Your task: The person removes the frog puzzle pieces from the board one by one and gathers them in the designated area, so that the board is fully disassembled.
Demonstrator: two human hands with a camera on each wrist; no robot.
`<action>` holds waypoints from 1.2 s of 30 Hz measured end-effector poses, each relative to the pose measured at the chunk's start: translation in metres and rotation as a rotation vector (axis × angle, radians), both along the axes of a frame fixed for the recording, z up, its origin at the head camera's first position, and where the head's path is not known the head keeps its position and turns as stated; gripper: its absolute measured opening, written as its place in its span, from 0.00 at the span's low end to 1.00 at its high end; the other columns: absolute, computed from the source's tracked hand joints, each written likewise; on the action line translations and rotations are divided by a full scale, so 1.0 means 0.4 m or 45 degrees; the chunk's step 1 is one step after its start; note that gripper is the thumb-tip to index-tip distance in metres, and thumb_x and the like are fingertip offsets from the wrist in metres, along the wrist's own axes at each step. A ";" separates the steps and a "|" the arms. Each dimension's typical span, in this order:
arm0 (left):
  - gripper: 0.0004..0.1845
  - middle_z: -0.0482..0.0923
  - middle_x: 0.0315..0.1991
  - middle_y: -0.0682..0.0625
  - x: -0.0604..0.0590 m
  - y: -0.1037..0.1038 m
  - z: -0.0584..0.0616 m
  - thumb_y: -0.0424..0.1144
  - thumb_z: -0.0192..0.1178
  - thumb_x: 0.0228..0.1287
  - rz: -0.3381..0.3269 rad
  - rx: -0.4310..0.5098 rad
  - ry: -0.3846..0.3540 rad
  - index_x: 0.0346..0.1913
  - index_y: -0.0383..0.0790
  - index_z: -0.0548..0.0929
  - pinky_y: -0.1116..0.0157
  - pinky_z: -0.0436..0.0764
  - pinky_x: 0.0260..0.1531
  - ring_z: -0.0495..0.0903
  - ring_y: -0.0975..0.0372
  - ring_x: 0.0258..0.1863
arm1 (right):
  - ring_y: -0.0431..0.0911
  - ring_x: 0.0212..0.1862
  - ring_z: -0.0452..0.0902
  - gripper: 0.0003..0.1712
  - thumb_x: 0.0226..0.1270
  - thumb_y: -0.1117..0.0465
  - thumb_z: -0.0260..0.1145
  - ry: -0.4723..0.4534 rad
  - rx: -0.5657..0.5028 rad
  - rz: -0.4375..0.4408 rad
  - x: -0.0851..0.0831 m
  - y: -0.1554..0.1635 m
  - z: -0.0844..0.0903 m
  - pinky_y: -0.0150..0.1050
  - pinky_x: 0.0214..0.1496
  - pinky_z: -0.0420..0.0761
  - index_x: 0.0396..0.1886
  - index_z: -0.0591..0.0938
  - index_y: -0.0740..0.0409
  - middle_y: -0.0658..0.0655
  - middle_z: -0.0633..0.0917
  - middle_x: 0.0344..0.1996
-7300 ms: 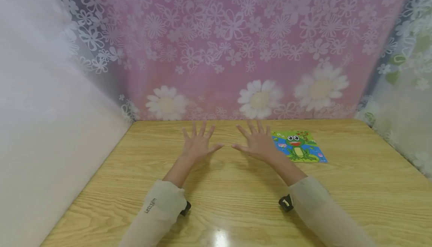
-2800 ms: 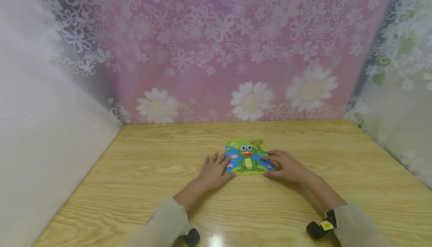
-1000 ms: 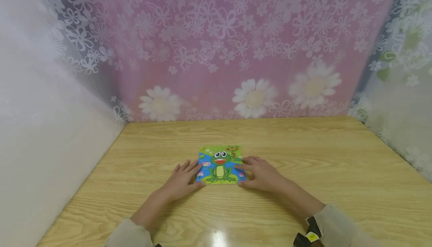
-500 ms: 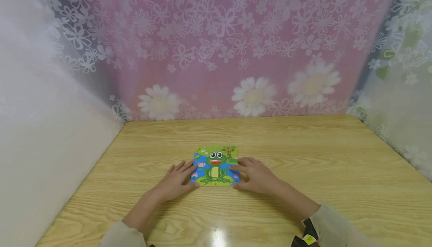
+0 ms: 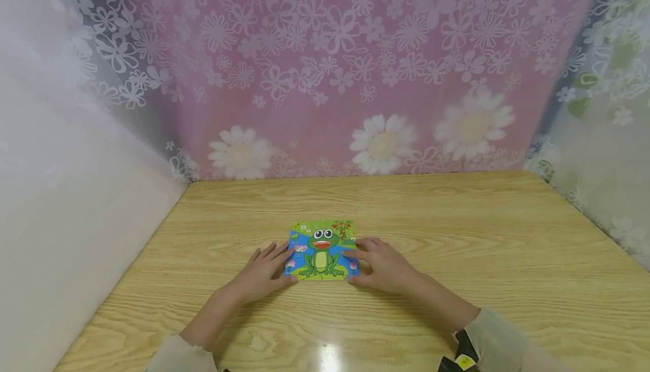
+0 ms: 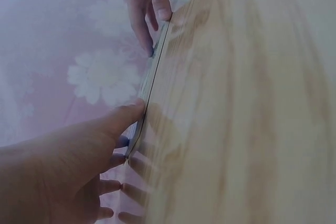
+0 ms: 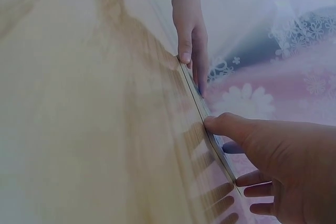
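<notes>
A pink curtain printed with white daisies hangs behind a pale wood-grain worktop (image 5: 457, 236). On it lies a flat frog picture board (image 5: 322, 250), near the middle and slightly left. The left hand (image 5: 264, 273) rests at the board's left edge, fingers nearly straight, thumb against the near corner; the right hand (image 5: 383, 265) touches its right edge the same way, fingers loosely extended, neither hand clenching it. Since half a second ago the board has slid a little further left and toward the person, both hands going with it. Seven seconds ago it lay off to the right, untouched, with both hands spread flat on the bare wood. I judge the board is being drawn into a working spot.
</notes>
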State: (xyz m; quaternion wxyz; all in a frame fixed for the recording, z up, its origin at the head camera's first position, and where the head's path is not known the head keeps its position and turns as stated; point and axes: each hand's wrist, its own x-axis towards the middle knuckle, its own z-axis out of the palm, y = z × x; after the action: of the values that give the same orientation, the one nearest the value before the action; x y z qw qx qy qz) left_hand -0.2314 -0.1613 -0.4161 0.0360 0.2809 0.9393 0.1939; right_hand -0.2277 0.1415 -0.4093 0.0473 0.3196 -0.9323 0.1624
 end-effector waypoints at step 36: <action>0.43 0.44 0.70 0.38 -0.038 0.039 0.015 0.62 0.50 0.62 0.152 -0.097 0.018 0.71 0.37 0.52 0.37 0.38 0.58 0.39 0.40 0.67 | 0.58 0.60 0.63 0.26 0.60 0.50 0.66 -0.107 -0.124 -0.008 -0.059 -0.077 0.034 0.57 0.56 0.66 0.55 0.78 0.56 0.62 0.72 0.58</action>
State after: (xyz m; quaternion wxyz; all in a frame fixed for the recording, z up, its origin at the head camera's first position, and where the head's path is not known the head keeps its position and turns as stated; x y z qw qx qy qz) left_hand -0.2466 -0.1457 -0.4099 0.0282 0.2240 0.9613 0.1577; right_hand -0.2514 0.1108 -0.3956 0.0242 0.3068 -0.9255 0.2206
